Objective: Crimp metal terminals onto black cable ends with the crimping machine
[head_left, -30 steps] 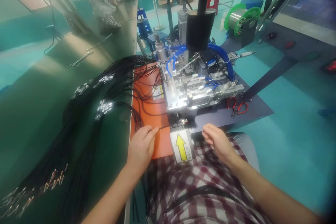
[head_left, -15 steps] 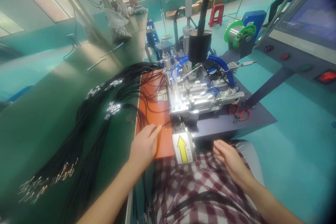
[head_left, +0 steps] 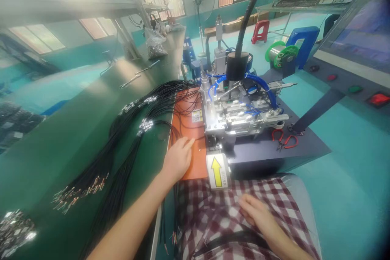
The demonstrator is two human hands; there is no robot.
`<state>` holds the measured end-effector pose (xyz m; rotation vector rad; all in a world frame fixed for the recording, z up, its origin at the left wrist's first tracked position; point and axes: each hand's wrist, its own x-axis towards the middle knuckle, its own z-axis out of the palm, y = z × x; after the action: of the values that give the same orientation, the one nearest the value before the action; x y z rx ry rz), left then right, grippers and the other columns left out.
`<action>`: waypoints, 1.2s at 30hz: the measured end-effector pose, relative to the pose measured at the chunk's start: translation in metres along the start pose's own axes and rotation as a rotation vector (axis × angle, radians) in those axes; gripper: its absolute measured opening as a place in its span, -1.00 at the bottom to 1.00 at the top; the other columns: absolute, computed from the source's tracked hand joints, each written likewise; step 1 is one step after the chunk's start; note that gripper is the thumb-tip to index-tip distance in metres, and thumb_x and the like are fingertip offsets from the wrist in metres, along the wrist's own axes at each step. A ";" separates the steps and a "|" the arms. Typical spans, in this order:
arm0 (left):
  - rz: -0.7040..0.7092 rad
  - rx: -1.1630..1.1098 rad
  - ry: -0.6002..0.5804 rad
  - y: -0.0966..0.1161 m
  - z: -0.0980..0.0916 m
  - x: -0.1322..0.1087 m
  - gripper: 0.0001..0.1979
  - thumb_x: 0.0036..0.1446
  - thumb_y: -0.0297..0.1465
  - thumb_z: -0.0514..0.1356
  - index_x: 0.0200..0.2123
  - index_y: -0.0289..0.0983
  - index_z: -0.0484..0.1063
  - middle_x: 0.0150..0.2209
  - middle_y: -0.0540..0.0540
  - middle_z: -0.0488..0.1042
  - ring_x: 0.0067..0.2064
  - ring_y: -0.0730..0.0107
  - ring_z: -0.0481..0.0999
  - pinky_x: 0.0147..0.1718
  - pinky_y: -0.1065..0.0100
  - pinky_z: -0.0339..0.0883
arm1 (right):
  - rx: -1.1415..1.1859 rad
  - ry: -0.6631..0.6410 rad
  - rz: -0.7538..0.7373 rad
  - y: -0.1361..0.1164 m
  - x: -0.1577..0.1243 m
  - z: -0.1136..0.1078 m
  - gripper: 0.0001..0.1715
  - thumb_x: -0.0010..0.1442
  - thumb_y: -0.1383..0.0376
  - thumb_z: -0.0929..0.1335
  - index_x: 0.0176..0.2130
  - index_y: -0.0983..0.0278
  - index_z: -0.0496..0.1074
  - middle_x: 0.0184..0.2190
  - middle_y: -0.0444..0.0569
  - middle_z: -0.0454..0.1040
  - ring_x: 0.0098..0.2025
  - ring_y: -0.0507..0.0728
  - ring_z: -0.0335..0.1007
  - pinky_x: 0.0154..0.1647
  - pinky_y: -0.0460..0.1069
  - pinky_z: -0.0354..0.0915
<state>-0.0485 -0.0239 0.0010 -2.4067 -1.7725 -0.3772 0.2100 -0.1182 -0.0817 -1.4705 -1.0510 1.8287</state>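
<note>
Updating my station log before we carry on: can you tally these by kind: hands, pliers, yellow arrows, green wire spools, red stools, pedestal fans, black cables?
Left hand and right hand: 2
Red-handled pliers: 1
Yellow arrow: 1
Green wire spool: 1
Red stool: 1
Pedestal fan: 1
Black cables: too bunched to count
Total, cables aside: 7

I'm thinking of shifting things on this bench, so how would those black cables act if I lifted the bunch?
The black cables would probably sag, since they curve loosely over the green table onto the orange plate. They may tangle, as many strands lie crowded together. Their thin, splayed copper-coloured ends could bend or snag easily.
</note>
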 end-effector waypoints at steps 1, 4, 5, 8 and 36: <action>0.005 -0.005 -0.005 0.000 -0.001 0.001 -0.59 0.24 -0.50 -0.05 0.09 -0.30 0.41 0.01 -0.22 0.46 -0.01 0.19 0.48 -0.10 0.22 0.43 | -0.017 -0.029 -0.001 0.000 -0.002 0.004 -0.43 -0.02 -0.15 0.34 -0.58 0.20 0.09 -0.68 -0.26 0.02 -0.64 -0.04 -0.14 -0.61 -0.08 -0.13; 0.016 -0.019 -0.024 -0.002 -0.004 0.003 -0.59 0.23 -0.51 -0.04 0.07 -0.29 0.43 0.00 -0.23 0.45 -0.04 0.18 0.48 -0.11 0.19 0.43 | -0.077 -0.133 -0.010 -0.002 -0.005 0.016 -0.50 0.02 -0.09 0.34 -0.57 0.20 0.12 -0.69 -0.27 0.04 -0.64 -0.03 -0.11 -0.60 -0.08 -0.09; 0.018 -0.022 -0.035 -0.002 -0.005 0.004 -0.59 0.23 -0.51 -0.04 0.07 -0.29 0.43 0.00 -0.23 0.45 -0.04 0.18 0.48 -0.10 0.19 0.43 | -0.098 -0.174 -0.017 -0.002 -0.005 0.021 -0.53 0.03 -0.06 0.34 -0.56 0.21 0.15 -0.68 -0.27 0.06 -0.63 -0.03 -0.09 -0.59 -0.08 -0.08; 0.022 -0.029 -0.076 -0.003 -0.006 0.005 -0.59 0.23 -0.50 -0.03 0.09 -0.29 0.42 -0.01 -0.23 0.44 -0.03 0.19 0.47 -0.08 0.20 0.40 | -0.158 -0.300 -0.052 -0.005 -0.004 0.039 -0.66 0.06 0.07 0.35 -0.52 0.24 0.23 -0.63 -0.23 0.17 -0.57 -0.01 0.02 -0.55 -0.08 0.01; 0.146 -0.054 -0.245 -0.012 -0.017 0.026 -0.60 0.26 -0.49 -0.06 0.07 -0.34 0.43 -0.19 -0.21 0.43 -0.14 0.18 0.42 -0.10 0.17 0.31 | -0.416 -0.357 -0.195 -0.056 -0.028 0.070 -0.88 0.21 0.31 0.21 -0.38 0.19 0.26 -0.54 -0.15 0.38 -0.48 0.11 0.36 -0.41 -0.02 0.18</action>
<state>-0.0550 -0.0009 0.0238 -2.7011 -1.6786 -0.1187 0.1456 -0.1266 -0.0132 -1.2202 -1.7715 1.8442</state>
